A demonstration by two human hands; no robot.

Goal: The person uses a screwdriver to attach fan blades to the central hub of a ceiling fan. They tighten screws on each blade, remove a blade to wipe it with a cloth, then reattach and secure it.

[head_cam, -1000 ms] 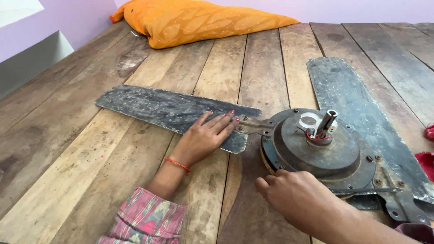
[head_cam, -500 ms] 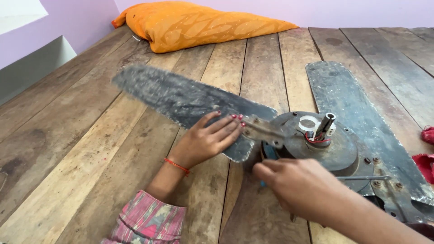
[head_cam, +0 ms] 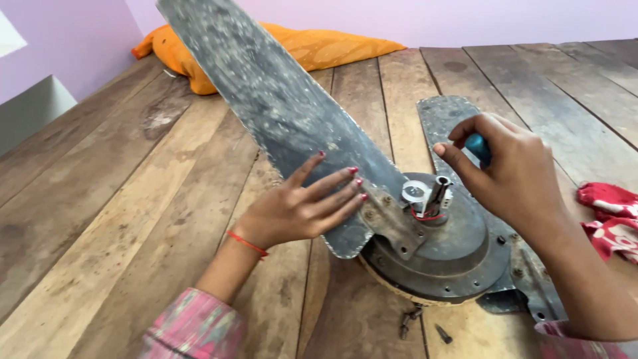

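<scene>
Seen from above, on a floor of worn wooden planks (head_cam: 119, 219): a dismantled ceiling fan, grey and dusty. Round motor housing (head_cam: 452, 256) lying flat near the lower middle, short shaft (head_cam: 437, 194) with red wiring standing upright at its centre. One long fan blade (head_cam: 266, 100) stretching from the housing up toward the top left, joined to it by a rusty metal bracket (head_cam: 392, 223). Left hand (head_cam: 299, 209) laid open and flat on the blade's near end, fingers spread, red-painted nails touching the metal just beside the bracket; thin red thread around the wrist, pink patterned sleeve below. Right hand (head_cam: 512, 176) hovering above the housing, fingers curled around a blue tool handle (head_cam: 478, 147), tip hidden. Second blade (head_cam: 442, 119) lying flat on the planks behind the housing. A few loose dark screws (head_cam: 419, 326) on the wood just below the housing. Orange cushion (head_cam: 319, 46) at the far edge, red-and-white cloth (head_cam: 611, 216) at the right.
</scene>
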